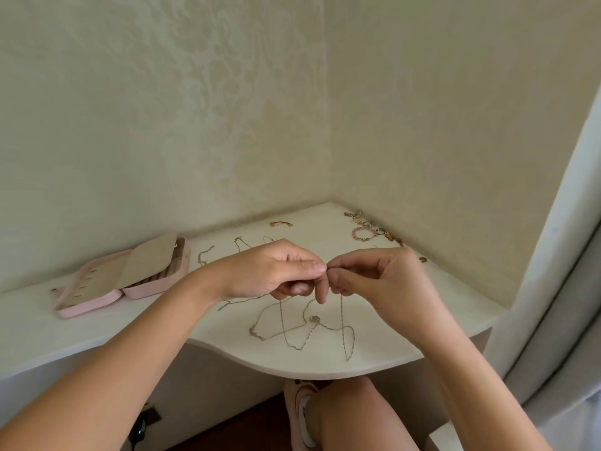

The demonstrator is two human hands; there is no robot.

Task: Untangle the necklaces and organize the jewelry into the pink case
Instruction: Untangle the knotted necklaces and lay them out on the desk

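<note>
2 grips, left hand [273,271] and right hand [380,281], pinched fingertip to fingertip on tangled necklaces [314,319] trailing onto counter [406,346] near its edge; pink case [156,284] open, well left. Risk: hard pull tightening knot, or snapping links.

Where the left hand [270,271] and right hand [380,278] pinch the chains [302,333], the strand between their fingers [312,265] is too thin to see. The left hand covers more chain on the desk [97,327]. The far pile [374,227] is too small to sort; a flap [149,258] hides part of the case [149,288].
</note>
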